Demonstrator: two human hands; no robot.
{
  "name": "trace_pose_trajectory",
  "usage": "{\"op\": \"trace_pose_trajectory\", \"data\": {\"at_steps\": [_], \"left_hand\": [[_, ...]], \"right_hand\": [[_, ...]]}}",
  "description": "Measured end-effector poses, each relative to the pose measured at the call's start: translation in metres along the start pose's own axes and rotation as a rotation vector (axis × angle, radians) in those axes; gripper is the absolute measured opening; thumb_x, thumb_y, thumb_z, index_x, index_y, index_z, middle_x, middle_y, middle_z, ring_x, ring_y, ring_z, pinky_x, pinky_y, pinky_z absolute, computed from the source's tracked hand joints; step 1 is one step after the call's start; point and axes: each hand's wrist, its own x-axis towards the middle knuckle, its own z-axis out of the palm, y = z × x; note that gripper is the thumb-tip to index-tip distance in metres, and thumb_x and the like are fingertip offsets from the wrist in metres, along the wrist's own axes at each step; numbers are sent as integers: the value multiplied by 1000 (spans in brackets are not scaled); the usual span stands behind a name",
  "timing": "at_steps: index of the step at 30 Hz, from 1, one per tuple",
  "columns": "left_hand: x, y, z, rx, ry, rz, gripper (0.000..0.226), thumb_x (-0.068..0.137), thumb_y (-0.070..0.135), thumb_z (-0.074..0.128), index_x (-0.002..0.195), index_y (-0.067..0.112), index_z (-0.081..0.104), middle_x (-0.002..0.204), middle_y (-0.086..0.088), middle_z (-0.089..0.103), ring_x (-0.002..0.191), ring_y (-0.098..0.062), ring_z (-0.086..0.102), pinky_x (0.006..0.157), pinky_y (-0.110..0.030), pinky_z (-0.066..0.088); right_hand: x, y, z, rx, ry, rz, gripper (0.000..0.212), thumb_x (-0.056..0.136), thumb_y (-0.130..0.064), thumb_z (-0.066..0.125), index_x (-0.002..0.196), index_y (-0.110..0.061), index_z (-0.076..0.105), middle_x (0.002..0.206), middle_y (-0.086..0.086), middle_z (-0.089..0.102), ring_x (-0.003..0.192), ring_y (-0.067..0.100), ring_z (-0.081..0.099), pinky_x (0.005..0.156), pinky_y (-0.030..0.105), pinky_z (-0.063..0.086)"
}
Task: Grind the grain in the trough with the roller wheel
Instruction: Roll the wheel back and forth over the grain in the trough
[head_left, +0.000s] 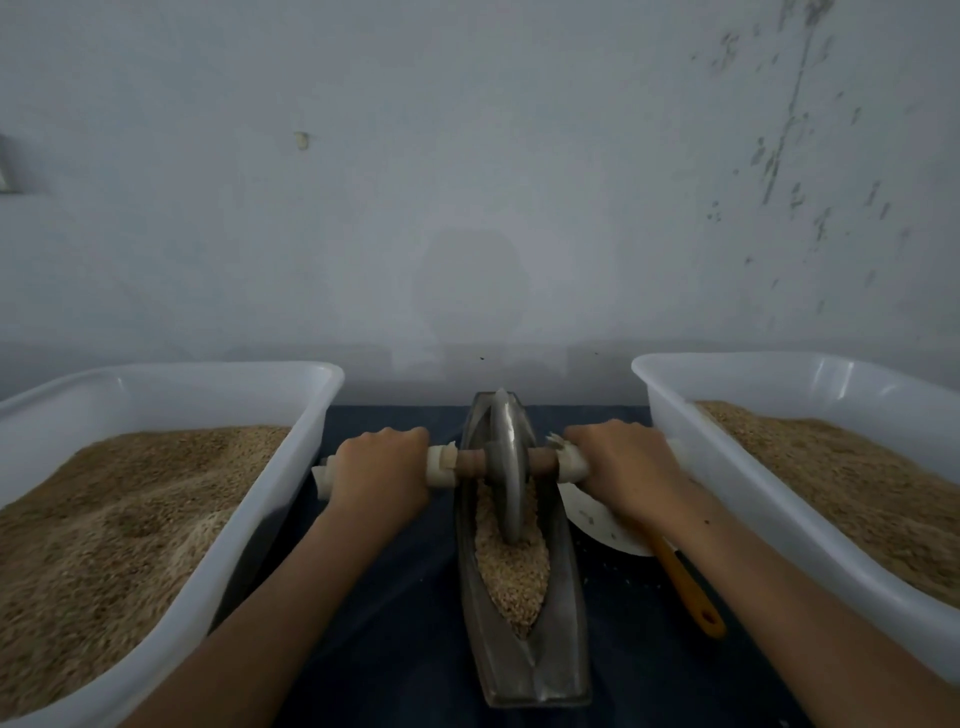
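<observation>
A long boat-shaped metal trough lies in the middle of the dark table, pointing away from me. Pale grain fills its groove. A thin metal roller wheel stands upright in the far half of the trough, its rim down in the grain. A wooden axle runs through the wheel, with white cloth wrapped round both ends. My left hand grips the left wrapped end. My right hand grips the right wrapped end. Both hands hide most of the handles.
A white plastic tub heaped with grain stands at the left, and a second such tub at the right. Between the trough and the right tub lie a white plate and an orange-handled tool. A grey wall rises close behind.
</observation>
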Motion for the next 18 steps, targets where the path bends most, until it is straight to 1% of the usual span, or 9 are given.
{"op": "trace_pose_trajectory", "data": {"at_steps": [2,4,6,8,9,11,14,16,18], "left_hand": [[-1,0,-3,15,-70,-1,20,88,33,55,103,21,55,100,0,62,91,-19,61,75,-29,45],[-1,0,-6,26,-143,4,21,87,33,57,104,20,56,101,-1,62,92,-19,61,75,-29,44],[-1,0,-8,36,-195,12,21,86,32,57,103,19,57,99,-1,62,91,-19,60,74,-29,44],[0,1,-10,46,-217,19,19,86,30,57,100,18,57,91,1,59,84,-17,58,73,-28,45],[1,1,-10,49,-217,21,17,85,29,56,98,18,56,86,2,56,80,-17,56,71,-28,45],[2,0,-8,37,-207,13,14,85,28,57,95,19,56,82,4,53,76,-16,54,70,-28,45],[3,-2,-1,-9,-171,-15,14,85,29,58,96,21,56,89,3,59,82,-17,58,72,-28,45],[2,-3,5,-52,-103,-30,10,86,30,56,92,23,52,93,3,61,85,-18,59,71,-29,43],[1,-3,10,-78,-20,-38,10,89,32,54,89,24,47,92,3,62,82,-17,59,68,-28,41]], "right_hand": [[-1,1,-6,4,-90,-21,2,87,-28,58,87,-29,56,91,-4,65,76,17,56,63,28,37],[-1,1,-16,22,-226,-38,12,83,-28,65,94,-30,61,93,-4,66,77,15,55,64,28,39],[-3,2,-23,63,-362,-34,25,81,-29,71,104,-29,63,99,-3,67,85,14,59,70,30,46],[-4,3,-26,106,-445,-11,34,81,-30,73,113,-26,63,106,-2,67,94,16,62,80,32,50],[-4,4,-26,112,-461,-4,34,81,-29,73,113,-25,63,107,-1,67,96,16,62,82,33,50],[-3,2,-23,91,-424,-10,26,82,-29,70,108,-26,64,102,-1,67,92,16,62,75,30,49],[-1,-2,-16,30,-210,-24,4,86,-27,60,87,-29,57,92,-3,66,83,18,62,67,30,47],[0,-4,-7,-25,-29,-19,12,88,-25,54,81,-29,47,90,-3,64,83,20,61,65,31,41],[1,-5,3,-104,125,-33,13,89,-21,51,82,-27,42,88,-3,64,83,22,61,63,31,30]]}}
